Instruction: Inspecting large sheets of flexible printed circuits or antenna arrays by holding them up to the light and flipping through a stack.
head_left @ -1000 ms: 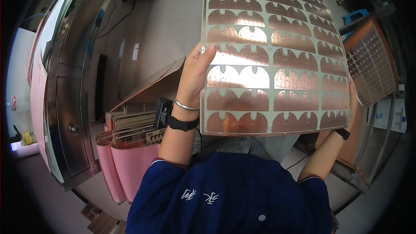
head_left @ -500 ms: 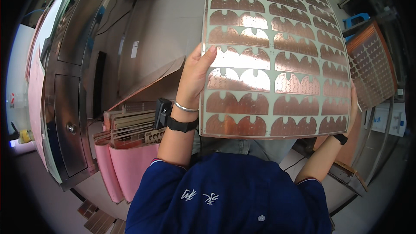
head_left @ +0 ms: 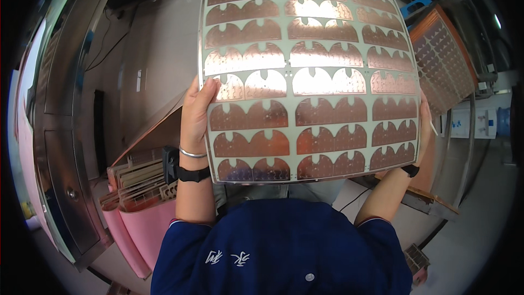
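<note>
A large circuit board panel (head_left: 333, 112) fills the upper middle, pale green with rows of scalloped copper shapes that catch the light. My left hand (head_left: 197, 106) is closed on its left edge, the thumb lying over the front face and the other fingers behind it. At the opposite edge, my right hand (head_left: 425, 125) grips the panel from the side; most of its fingers are hidden behind the board. The panel is held up in front of my body, tilted, and its far end runs out of the picture.
At the left stands a metal cabinet (head_left: 71, 158) with a round knob. Pink sheets (head_left: 147, 235) wrap a stack of boards (head_left: 143, 183) beside my left forearm. Another copper-patterned panel (head_left: 445, 65) leans at the right, near a metal frame (head_left: 464, 158) and a white box (head_left: 472, 123).
The panel and both hands have shifted left in the picture, with the panel's lower edge slightly lower. The surroundings have shifted left too. Both hands keep their grip.
</note>
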`<control>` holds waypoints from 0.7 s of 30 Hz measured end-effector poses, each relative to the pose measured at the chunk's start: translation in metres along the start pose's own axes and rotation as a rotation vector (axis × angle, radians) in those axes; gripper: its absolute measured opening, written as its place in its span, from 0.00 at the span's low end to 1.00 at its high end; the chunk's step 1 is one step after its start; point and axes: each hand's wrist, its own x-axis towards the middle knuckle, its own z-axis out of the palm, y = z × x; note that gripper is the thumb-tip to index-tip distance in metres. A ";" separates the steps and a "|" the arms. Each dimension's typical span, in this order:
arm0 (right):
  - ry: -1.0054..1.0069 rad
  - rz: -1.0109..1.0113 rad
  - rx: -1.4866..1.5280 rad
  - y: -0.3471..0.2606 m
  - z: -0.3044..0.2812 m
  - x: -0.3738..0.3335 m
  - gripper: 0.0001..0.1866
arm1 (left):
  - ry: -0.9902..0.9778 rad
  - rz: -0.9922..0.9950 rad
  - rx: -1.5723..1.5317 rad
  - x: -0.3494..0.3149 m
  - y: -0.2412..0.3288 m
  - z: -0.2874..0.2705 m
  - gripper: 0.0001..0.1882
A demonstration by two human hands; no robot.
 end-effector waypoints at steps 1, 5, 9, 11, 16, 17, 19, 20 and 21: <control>0.008 -0.006 -0.007 -0.002 0.000 -0.002 0.27 | -0.009 -0.005 -0.007 0.001 -0.001 0.000 0.17; 0.002 -0.019 0.009 -0.005 0.001 -0.003 0.28 | 0.020 0.000 -0.015 -0.001 -0.001 0.002 0.17; 0.002 -0.082 -0.029 -0.011 0.010 -0.009 0.29 | -0.020 -0.006 -0.033 -0.003 -0.001 0.002 0.19; 0.011 -0.084 -0.022 -0.012 0.011 -0.010 0.29 | -0.018 0.002 -0.007 -0.002 -0.002 -0.006 0.19; -0.025 -0.081 0.018 -0.018 0.014 -0.013 0.30 | -0.015 0.032 0.007 -0.004 -0.003 -0.005 0.20; -0.014 -0.083 0.013 -0.017 0.012 -0.013 0.30 | -0.020 0.020 0.011 -0.005 -0.003 -0.004 0.20; -0.003 -0.087 0.008 -0.018 0.010 -0.016 0.30 | -0.027 0.009 0.016 -0.005 -0.003 -0.003 0.21; 0.002 -0.097 -0.001 -0.018 0.011 -0.017 0.31 | -0.018 0.013 0.013 -0.007 -0.003 -0.003 0.21; 0.007 -0.107 -0.011 -0.018 0.012 -0.018 0.31 | -0.009 0.016 0.010 -0.008 -0.003 -0.003 0.21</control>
